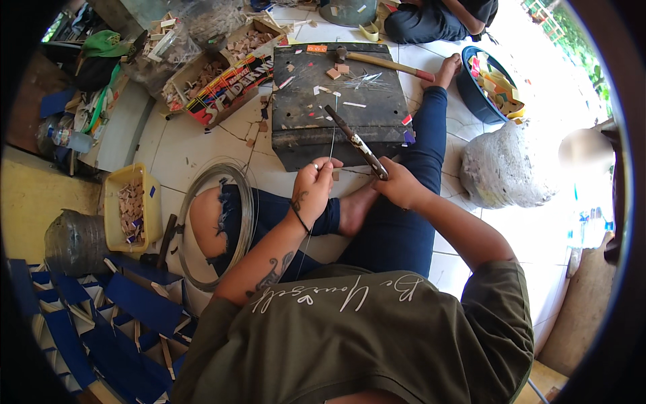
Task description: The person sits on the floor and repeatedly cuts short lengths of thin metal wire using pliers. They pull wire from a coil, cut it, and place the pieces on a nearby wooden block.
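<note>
Pinched in my left hand (314, 183), a thin metal wire (332, 138) runs upright in front of the black box (303, 128). My right hand (402, 184) is closed round the lower end of a long, narrow dark tool (360, 145) with worn pale patches; its exact kind is hard to make out. The tool slants up and left, its tip close to the wire's upper part; whether they touch cannot be told. Short cut wires (363, 81) lie on the box top, near small wood blocks (334, 72) and a hammer (383, 63).
A wire coil (250, 232) lies round my bent left knee. Left stand a yellow tub (156, 209) of wood pieces, blue-covered boards (141, 299) and a cardboard box (225, 91) of blocks. Right are a blue basin (469, 91) and a plastic-wrapped bundle (498, 165). Another person (431, 23) sits beyond.
</note>
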`<state>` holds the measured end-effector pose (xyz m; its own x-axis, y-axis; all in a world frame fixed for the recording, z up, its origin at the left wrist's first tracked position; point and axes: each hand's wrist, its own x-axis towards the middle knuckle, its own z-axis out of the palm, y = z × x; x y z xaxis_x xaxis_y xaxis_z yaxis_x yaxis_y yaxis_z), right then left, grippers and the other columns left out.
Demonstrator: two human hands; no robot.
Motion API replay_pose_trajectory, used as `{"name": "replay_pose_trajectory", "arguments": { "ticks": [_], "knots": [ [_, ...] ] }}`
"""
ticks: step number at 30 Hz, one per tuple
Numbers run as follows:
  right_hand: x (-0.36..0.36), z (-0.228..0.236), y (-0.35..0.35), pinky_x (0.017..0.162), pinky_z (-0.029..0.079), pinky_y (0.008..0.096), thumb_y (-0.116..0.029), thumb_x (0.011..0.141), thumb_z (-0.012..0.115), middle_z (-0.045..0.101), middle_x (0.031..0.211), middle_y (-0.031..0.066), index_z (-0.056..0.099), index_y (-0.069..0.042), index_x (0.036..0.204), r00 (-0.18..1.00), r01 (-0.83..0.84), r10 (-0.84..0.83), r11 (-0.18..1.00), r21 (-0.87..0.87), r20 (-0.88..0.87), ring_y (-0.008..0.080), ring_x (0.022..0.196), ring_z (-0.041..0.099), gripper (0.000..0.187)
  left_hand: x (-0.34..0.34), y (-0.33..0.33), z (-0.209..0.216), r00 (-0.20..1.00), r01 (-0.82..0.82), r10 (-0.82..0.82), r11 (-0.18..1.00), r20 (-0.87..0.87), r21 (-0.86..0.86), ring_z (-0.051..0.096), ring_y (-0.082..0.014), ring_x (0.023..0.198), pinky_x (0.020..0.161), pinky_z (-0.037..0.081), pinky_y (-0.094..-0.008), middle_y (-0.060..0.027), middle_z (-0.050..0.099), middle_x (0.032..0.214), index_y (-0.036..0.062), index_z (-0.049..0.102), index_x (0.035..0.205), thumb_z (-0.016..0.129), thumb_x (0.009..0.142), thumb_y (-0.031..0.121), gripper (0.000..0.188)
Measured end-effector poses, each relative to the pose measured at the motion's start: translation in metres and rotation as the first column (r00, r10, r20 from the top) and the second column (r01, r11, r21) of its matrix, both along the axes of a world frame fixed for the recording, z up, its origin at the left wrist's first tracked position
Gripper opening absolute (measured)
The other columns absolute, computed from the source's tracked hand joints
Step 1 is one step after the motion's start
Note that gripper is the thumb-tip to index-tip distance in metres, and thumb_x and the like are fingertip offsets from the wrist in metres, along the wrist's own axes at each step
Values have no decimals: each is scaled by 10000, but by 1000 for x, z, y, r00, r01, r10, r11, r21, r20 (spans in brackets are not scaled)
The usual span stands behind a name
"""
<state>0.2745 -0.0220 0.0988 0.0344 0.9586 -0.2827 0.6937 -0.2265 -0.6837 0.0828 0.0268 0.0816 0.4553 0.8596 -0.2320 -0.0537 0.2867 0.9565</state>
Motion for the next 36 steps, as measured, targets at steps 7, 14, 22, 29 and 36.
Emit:
{"name": "replay_pose_trajectory", "arguments": {
  "ticks": [7, 14, 22, 29, 36],
  "knots": [
    [3, 16, 8, 777, 431, 446, -162, 714, 560, 578, 876, 266, 447, 8, 1028, 978, 17, -6, 998, -54, 207, 401, 896, 552, 374, -9, -10, 0, 980, 103, -59, 968, 191, -230, 314, -40, 453, 435, 285, -182, 4, 437, 615, 9, 497, 1083, 354, 930, 119, 237],
    [17, 14, 16, 757, 462, 400, -157, 718, 553, 584, 834, 239, 447, 14, 1008, 989, -34, 30, 999, 24, 147, 355, 845, 588, 353, -14, -6, 4, 970, 55, 32, 938, 242, -343, 317, -34, 410, 409, 282, -176, -7, 466, 600, 25, 514, 993, 370, 929, 125, 187],
    [26, 24, 8, 828, 438, 269, 13, 656, 484, 530, 1099, 132, 327, 23, 1301, 486, -161, -166, 948, -275, -858, 197, 965, 544, 664, -9, 10, 23, 978, 107, -59, 965, 200, -238, 299, -20, 390, 367, 242, -165, 1, 467, 580, 15, 528, 985, 374, 928, 125, 197],
    [20, 36, -12, 899, 388, 291, -7, 631, 484, 468, 1195, 120, 266, -44, 1369, 716, -188, -60, 943, -275, -696, 204, 1088, 456, 770, -8, 18, 25, 973, 117, -67, 968, 219, -223, 289, -18, 381, 349, 221, -167, 3, 455, 558, 2, 535, 977, 376, 923, 114, 201],
    [23, 39, -4, 875, 397, 280, -7, 636, 479, 486, 1160, 112, 299, -39, 1352, 811, -157, -51, 941, -300, -583, 192, 1075, 455, 739, -9, 18, 26, 978, 113, -72, 972, 197, -206, 298, -19, 381, 348, 233, -170, 4, 452, 547, -2, 537, 971, 382, 924, 115, 200]
  ]
}}
